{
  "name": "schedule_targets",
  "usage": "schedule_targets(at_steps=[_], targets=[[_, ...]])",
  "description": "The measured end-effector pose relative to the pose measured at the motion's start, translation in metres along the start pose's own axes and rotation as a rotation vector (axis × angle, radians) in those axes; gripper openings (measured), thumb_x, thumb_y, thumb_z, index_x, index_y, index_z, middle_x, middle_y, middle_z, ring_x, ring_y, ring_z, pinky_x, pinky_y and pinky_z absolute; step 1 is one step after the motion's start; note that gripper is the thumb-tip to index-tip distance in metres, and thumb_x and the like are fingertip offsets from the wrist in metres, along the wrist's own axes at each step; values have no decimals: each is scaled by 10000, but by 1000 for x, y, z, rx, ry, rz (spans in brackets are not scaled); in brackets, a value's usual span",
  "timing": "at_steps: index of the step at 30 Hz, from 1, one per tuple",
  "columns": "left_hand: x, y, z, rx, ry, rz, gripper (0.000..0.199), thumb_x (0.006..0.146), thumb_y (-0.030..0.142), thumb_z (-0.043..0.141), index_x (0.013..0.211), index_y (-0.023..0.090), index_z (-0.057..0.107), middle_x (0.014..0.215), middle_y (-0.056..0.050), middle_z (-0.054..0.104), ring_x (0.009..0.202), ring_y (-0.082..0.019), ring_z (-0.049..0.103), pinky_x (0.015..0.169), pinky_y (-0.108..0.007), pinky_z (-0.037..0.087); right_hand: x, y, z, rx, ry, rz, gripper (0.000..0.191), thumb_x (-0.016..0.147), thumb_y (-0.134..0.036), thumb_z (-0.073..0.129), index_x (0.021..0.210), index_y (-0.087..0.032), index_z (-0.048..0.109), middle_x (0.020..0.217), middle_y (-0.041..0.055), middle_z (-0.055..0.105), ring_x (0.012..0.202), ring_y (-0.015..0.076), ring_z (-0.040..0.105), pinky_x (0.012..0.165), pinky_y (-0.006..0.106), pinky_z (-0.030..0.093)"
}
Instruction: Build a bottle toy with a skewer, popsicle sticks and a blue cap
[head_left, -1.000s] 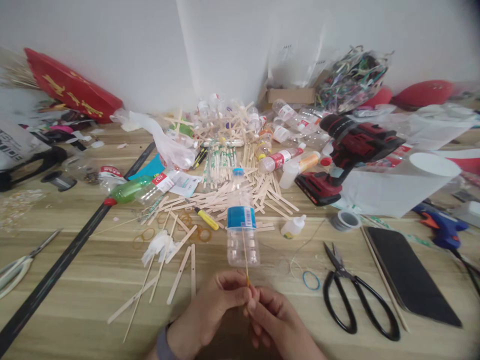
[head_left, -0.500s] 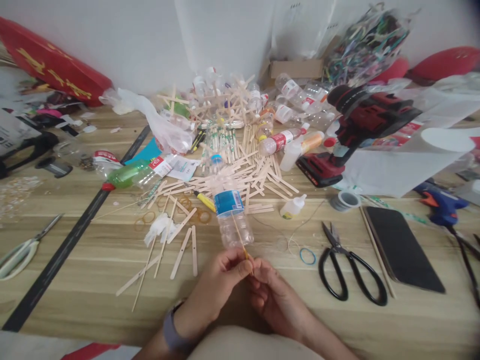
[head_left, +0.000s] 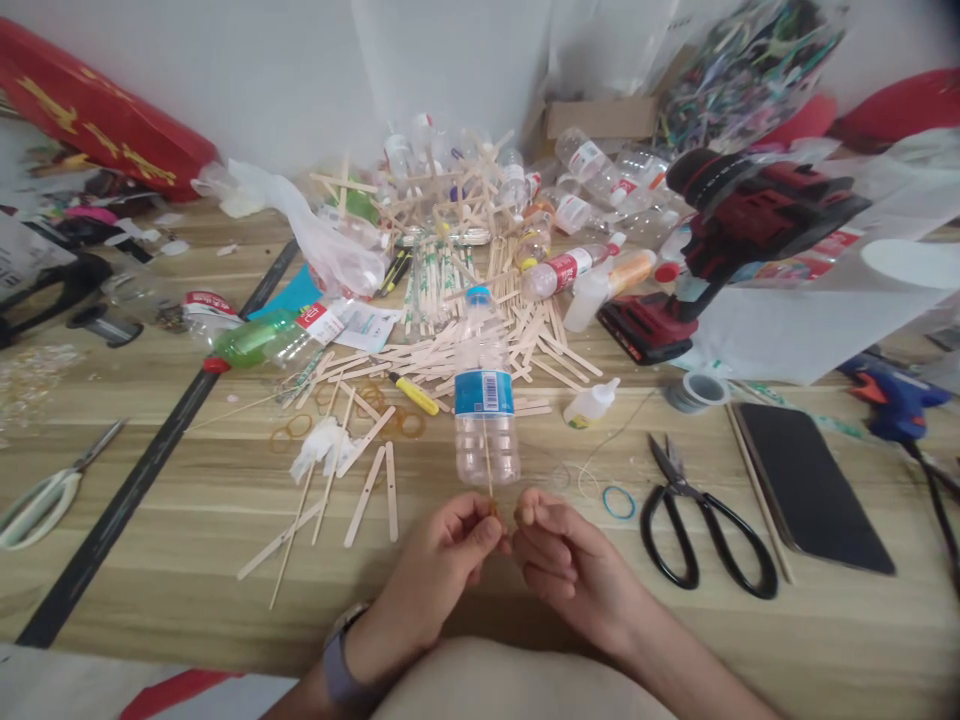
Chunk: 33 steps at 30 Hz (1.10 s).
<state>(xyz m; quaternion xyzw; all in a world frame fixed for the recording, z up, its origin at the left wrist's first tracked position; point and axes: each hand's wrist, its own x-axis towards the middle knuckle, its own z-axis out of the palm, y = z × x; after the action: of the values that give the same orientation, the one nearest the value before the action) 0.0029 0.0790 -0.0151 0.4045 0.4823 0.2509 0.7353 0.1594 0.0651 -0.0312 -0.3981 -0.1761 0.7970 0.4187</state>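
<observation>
My left hand [head_left: 454,545] pinches a thin wooden stick [head_left: 489,460] near its lower end, where an orange-brown rubber band [head_left: 495,512] seems to be wrapped round it. The stick points away from me, across a clear plastic bottle [head_left: 487,450] with a blue label and blue cap. That bottle lies just beyond my hands, its base toward me; whether the stick is fixed to it I cannot tell. Just right of the left fingertips, my right hand [head_left: 562,555] is closed in a pinch. What sits between its fingertips, if anything, is too small to make out.
Craft sticks [head_left: 420,360] and plastic bottles [head_left: 577,270] are heaped at the back. On the right are black-handled scissors [head_left: 709,515], a phone [head_left: 814,485], a red drill [head_left: 757,230] and a glue bottle [head_left: 591,403]. A yellow cutter [head_left: 416,394] and white-handled scissors [head_left: 45,505] lie left.
My right hand has drawn back from the left fingertips to the right. The bottle has swung rightward and now points straighter away from me. My left hand still holds the stick.
</observation>
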Motion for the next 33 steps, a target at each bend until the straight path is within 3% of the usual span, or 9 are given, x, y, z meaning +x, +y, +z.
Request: schedule_targets(at_steps=[5,8,10,13,17,24,26,30,33], targets=[[-4,6,1,-89,-75,-71,300,737,436,690,746,156,583,672,21,571,506,-68,299,483,-242,167,-7,-24,-14,-336,-114,131,274,777,-265,599,536,-143,644,329,-55,449,274,40,274,301,174,163],[-3,6,3,-104,-87,-94,274,730,409,695,742,154,596,672,14,586,517,-72,296,491,-248,149,-7,-46,-14,-849,-223,125,227,739,-123,544,542,-163,648,380,-69,480,318,41,374,344,156,230],[-2,5,3,-111,-80,-108,271,719,403,697,731,156,588,665,18,580,516,-72,286,494,-251,138,-5,-58,-11,-1124,-262,99,266,722,-110,524,468,-178,560,398,-71,456,342,49,399,354,168,232],[-1,2,3,-114,-44,-109,285,698,407,711,715,159,572,644,29,552,520,-73,287,498,-249,152,-1,-64,-7,-1280,-283,55,348,765,-202,581,425,-182,512,378,-61,441,343,56,357,367,207,196],[1,0,3,-106,5,-72,314,705,428,728,720,161,563,625,41,512,550,-81,325,514,-234,209,3,-47,-5,-1060,-145,123,286,750,-361,675,525,-185,654,418,-46,519,367,67,362,387,222,225],[4,-4,1,-111,50,-31,343,737,483,710,776,160,602,653,44,502,546,-78,341,491,-205,238,-2,-12,7,-478,144,87,421,535,-527,842,561,-169,623,494,-71,495,399,42,370,410,209,242],[2,-5,0,25,48,72,300,829,466,627,812,167,643,681,25,536,581,-96,423,517,-210,305,-5,-10,11,-388,168,57,431,548,-532,842,584,-171,609,502,-74,500,396,42,384,412,206,250],[-6,-5,-3,384,91,370,224,936,338,515,913,191,683,992,-53,668,948,-175,602,790,-256,449,-9,-10,13,-320,150,-25,408,597,-514,837,619,-169,619,483,-84,463,406,50,399,424,207,292],[-10,-3,-4,575,157,480,178,935,284,515,963,186,660,1003,-61,685,867,-158,622,722,-239,463,-10,-7,13,-256,122,-51,402,622,-501,836,621,-165,615,500,-78,467,433,52,399,443,206,323]])
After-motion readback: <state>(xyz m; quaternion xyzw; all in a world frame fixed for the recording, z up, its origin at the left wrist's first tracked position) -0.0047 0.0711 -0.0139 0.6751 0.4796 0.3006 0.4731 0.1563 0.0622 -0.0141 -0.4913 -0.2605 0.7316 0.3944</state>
